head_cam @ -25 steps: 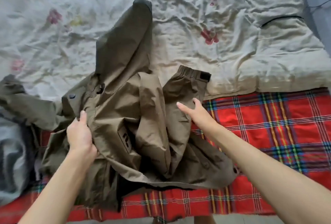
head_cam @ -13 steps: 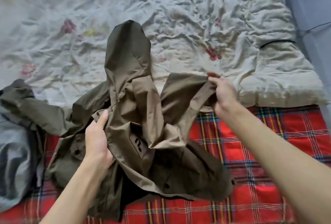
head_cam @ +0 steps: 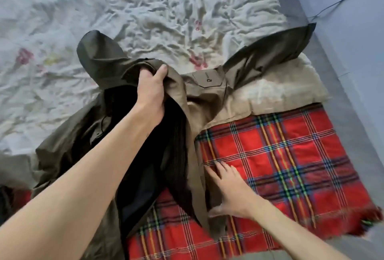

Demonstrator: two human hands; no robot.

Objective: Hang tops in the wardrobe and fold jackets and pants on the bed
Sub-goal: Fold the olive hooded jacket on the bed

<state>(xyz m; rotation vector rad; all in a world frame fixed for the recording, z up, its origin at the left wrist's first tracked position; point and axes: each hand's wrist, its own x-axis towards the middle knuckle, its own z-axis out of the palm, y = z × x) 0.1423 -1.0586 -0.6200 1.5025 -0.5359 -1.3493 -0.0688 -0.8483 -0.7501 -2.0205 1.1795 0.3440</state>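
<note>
An olive-brown hooded jacket (head_cam: 209,93) lies spread on the bed, its dark lining showing in the middle. Its hood (head_cam: 97,53) points toward the far left, and one sleeve (head_cam: 270,51) stretches out to the far right. My left hand (head_cam: 151,91) grips a bunch of the jacket's fabric near the collar and holds it up. My right hand (head_cam: 228,189) lies flat, fingers straight, on the jacket's front edge where it meets the red plaid blanket (head_cam: 291,166).
A crumpled pale floral sheet (head_cam: 145,10) covers the far part of the bed. A cream pillow or folded quilt (head_cam: 286,87) sits under the sleeve. A blue-grey wall (head_cam: 353,31) with a thin black cable (head_cam: 336,4) runs along the right.
The right sleeve was pulled out and laid to the far right, and my right hand let it go and came down onto the front edge. My left hand shifted up to the collar.
</note>
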